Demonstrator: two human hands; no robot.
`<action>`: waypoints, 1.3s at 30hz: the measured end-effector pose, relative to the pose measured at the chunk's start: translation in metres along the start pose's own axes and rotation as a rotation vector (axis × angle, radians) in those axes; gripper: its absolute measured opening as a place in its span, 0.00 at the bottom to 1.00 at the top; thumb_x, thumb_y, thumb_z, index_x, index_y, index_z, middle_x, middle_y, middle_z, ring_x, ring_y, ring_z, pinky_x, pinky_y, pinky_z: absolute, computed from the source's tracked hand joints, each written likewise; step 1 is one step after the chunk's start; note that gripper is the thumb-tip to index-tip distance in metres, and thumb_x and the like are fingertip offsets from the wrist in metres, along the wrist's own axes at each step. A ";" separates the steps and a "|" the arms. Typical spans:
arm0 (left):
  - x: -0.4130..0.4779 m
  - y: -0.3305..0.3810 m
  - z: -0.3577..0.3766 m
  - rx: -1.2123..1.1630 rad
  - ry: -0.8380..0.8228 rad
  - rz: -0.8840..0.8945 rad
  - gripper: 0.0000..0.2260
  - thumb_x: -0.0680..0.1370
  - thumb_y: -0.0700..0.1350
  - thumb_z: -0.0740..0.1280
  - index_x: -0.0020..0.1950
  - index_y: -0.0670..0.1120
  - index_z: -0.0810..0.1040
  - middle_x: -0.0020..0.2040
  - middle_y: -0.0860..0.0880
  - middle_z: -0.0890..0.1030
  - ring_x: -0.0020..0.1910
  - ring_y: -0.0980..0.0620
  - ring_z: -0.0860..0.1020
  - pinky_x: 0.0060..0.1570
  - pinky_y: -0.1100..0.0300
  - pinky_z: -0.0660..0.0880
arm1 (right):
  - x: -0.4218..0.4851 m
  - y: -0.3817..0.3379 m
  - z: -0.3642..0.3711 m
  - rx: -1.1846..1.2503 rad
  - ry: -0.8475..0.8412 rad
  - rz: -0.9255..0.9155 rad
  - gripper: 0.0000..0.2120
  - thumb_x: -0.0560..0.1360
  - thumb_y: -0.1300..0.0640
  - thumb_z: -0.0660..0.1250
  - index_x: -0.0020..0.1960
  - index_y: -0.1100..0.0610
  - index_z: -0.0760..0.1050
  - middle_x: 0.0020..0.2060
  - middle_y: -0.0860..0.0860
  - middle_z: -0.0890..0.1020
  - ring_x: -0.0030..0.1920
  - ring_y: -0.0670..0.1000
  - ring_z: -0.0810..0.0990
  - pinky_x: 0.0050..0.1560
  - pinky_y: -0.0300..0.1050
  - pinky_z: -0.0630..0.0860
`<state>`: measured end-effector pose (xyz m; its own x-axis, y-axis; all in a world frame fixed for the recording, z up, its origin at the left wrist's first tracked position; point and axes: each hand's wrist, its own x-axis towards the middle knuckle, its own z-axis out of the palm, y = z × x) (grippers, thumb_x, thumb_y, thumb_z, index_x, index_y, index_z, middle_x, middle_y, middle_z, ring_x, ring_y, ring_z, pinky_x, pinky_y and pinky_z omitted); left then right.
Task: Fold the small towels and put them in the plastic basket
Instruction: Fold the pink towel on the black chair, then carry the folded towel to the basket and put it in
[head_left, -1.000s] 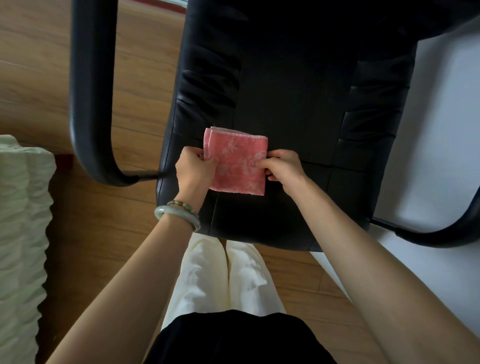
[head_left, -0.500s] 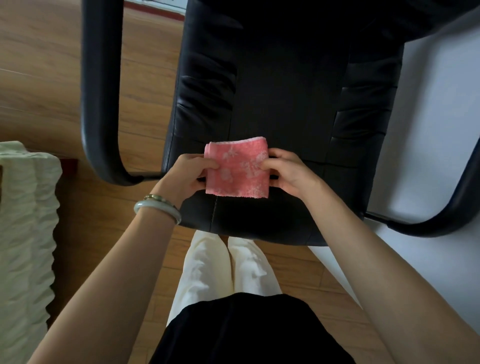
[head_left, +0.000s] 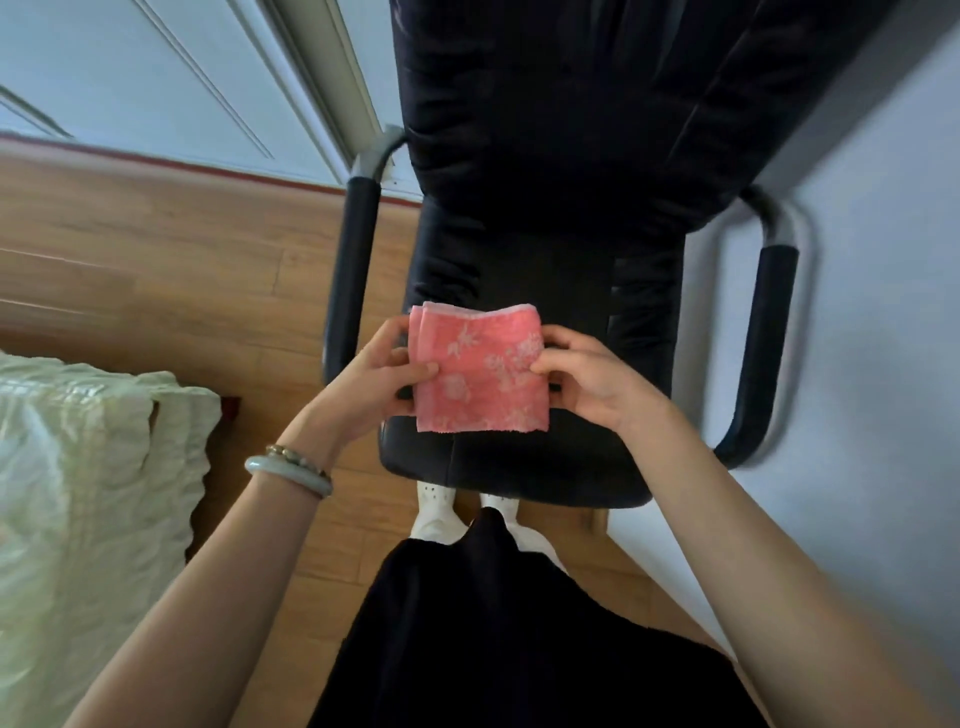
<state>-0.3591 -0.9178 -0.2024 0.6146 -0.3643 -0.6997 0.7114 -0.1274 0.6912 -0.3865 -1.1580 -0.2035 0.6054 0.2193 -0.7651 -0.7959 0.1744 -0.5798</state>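
Head view: the folded pink towel (head_left: 480, 371) is held up in front of the person, over the front part of the black chair seat (head_left: 519, 470). 1 second ago it lay flat on that seat with a hand at each side edge. It now appears lifted clear of the seat, and the view has tipped up to take in the chair back and a white panelled door (head_left: 156, 78).

The left hand (head_left: 371, 382) pinches the towel's left edge, its thumb on the printed face and its fingers (head_left: 400, 358) curled behind. The right hand (head_left: 587, 379) pinches the right edge the same way. Layered edges show along the top, so the towel is folded into a small square.

I judge the folding of this towel finished and the carry to the basket about to start. No plastic basket is in view, so where it stands cannot be told.

A pale green bangle (head_left: 288, 475) sits on the left wrist. A light quilted bed cover (head_left: 93, 467) lies at the left on the wooden floor (head_left: 156, 270) side.

The towel carries a pale flower print only. No brand, label or readable writing shows on it, on the chair or anywhere else.
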 end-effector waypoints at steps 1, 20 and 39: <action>-0.012 0.011 0.002 0.002 -0.012 0.018 0.19 0.78 0.37 0.65 0.65 0.51 0.69 0.57 0.44 0.79 0.55 0.45 0.81 0.45 0.47 0.80 | -0.013 -0.009 0.005 -0.010 -0.005 -0.024 0.16 0.74 0.68 0.61 0.58 0.54 0.74 0.51 0.54 0.77 0.54 0.55 0.78 0.48 0.52 0.78; -0.146 0.118 0.046 0.082 -0.164 0.220 0.20 0.73 0.37 0.68 0.64 0.47 0.71 0.58 0.42 0.78 0.55 0.40 0.79 0.48 0.43 0.80 | -0.189 -0.073 0.051 0.046 0.001 -0.323 0.15 0.72 0.67 0.60 0.55 0.56 0.78 0.46 0.53 0.79 0.49 0.53 0.79 0.46 0.50 0.78; -0.144 0.146 0.138 0.504 -0.737 0.128 0.19 0.75 0.37 0.67 0.64 0.50 0.71 0.56 0.43 0.80 0.52 0.45 0.82 0.43 0.48 0.80 | -0.307 0.033 0.072 0.536 0.510 -0.559 0.12 0.73 0.69 0.62 0.53 0.59 0.77 0.48 0.55 0.80 0.49 0.54 0.80 0.45 0.49 0.81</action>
<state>-0.3907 -1.0116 0.0244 0.1810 -0.8802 -0.4388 0.3124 -0.3716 0.8743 -0.5982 -1.1502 0.0323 0.7232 -0.4574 -0.5175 -0.2024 0.5761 -0.7920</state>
